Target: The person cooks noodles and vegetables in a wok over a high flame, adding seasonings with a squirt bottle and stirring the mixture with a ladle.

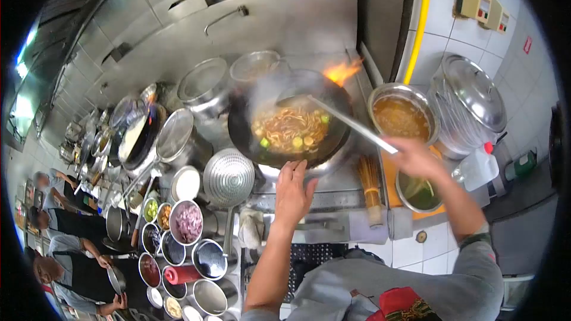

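Observation:
Noodles in brown sauce with green pieces (294, 128) steam in a large black wok (244, 122) on the burner. My right hand (413, 157) is closed round the handle of a metal ladle (351, 122), whose bowl is at the far side of the noodles. At the wok's near edge is my left hand (294, 193), its fingers pointing at the rim and its thumb apart. No object shows in it; whether the fingertips touch the rim cannot be made out. Flames (343, 72) rise at the wok's far right edge.
A pot of brown liquid (399, 117), a bamboo brush (372, 196) and a plastic jug (477, 166) are at the right. To the left are a perforated strainer (229, 177), a bowl of chopped onion (186, 222) and a red bottle (181, 274). Several people (77, 273) stand far left.

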### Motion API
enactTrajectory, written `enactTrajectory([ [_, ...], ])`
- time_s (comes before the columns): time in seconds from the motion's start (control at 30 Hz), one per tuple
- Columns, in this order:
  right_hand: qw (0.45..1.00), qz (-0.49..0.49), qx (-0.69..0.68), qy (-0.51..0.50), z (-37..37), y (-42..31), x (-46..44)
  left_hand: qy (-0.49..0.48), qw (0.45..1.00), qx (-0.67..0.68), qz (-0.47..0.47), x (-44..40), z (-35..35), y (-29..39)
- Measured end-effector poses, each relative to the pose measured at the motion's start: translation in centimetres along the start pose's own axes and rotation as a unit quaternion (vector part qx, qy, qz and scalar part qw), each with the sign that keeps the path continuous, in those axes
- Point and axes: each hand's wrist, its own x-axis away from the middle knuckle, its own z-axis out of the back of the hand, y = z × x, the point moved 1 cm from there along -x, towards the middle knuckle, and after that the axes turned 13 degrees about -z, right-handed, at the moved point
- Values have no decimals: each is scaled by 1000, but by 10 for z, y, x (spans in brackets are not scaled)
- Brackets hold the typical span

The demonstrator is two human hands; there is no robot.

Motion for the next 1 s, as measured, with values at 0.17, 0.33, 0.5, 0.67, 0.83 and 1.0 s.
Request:
enactTrajectory([
  [0.17,983,-28,181,-18,87,-20,41,-27,993,83,75,90,74,28],
  [0.33,985,-59,160,37,-23,-34,27,-62,979,156,118,142,84,35],
  [0.5,981,-162,-60,-86,-12,-85,62,-24,971,143,190,184,119,24],
  [0.67,981,-162,92,-56,-50,-120,54,-26,965,142,219,195,130,11],
  [0.83,990,-87,110,4,24,-102,91,-63,955,172,233,210,135,4],
  [1.0,977,-144,123,-96,97,-108,123,-106,929,186,303,238,117,-3],
])
